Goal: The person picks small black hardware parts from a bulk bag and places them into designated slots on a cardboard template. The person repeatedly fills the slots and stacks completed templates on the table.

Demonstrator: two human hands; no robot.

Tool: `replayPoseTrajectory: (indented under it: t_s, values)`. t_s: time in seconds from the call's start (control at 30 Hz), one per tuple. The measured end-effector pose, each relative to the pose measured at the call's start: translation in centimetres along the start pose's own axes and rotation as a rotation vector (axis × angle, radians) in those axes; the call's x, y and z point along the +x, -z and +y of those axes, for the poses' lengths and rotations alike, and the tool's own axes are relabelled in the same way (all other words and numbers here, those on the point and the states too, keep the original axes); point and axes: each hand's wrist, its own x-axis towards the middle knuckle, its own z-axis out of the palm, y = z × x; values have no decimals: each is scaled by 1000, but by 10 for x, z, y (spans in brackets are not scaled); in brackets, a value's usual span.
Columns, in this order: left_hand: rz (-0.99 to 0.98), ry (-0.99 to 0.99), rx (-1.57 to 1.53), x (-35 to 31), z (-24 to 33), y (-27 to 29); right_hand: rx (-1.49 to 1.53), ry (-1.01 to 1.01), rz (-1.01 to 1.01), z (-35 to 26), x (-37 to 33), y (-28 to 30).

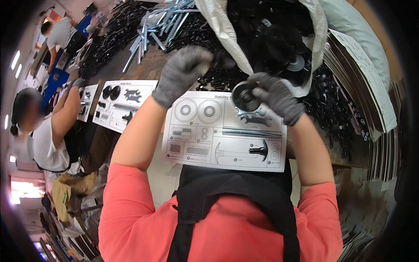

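Note:
Both my hands wear grey knit gloves. My right hand (279,98) is closed on the rim of a black disc (245,97), held over the upper right of a white printed card (200,118). My left hand (185,72) is raised above the card's upper left corner, fingers curled and smeared by motion; a dark blur is at its fingertips, too unclear to name. On the card lie flat wrenches (257,120), silver rods (251,132) and a black T-shaped part (260,150). Line drawings of parts fill its boxes.
A white sack (321,26) full of black discs stands open ahead. Silver rods (168,24) and small black parts (120,32) are heaped at far left. A card stack (366,78) stands right. Another card with parts (124,102) lies left, near a seated co-worker (52,131).

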Motion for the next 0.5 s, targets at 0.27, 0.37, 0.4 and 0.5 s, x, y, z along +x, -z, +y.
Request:
replayPoseTrajectory:
  t_s: [0.27, 0.37, 0.4, 0.5]
  values:
    - [-369, 236, 127, -145, -58, 42, -415, -12, -158, 17, 50, -115]
    - [-262, 512, 177, -136, -29, 40, -611, 100, -198, -10, 36, -104]
    - [-177, 428, 149, -132, -25, 34, -634, 109, -242, -18, 31, -102]
    - [-244, 298, 525, -127, -37, 9, -739, 116, -317, -19, 35, -113]
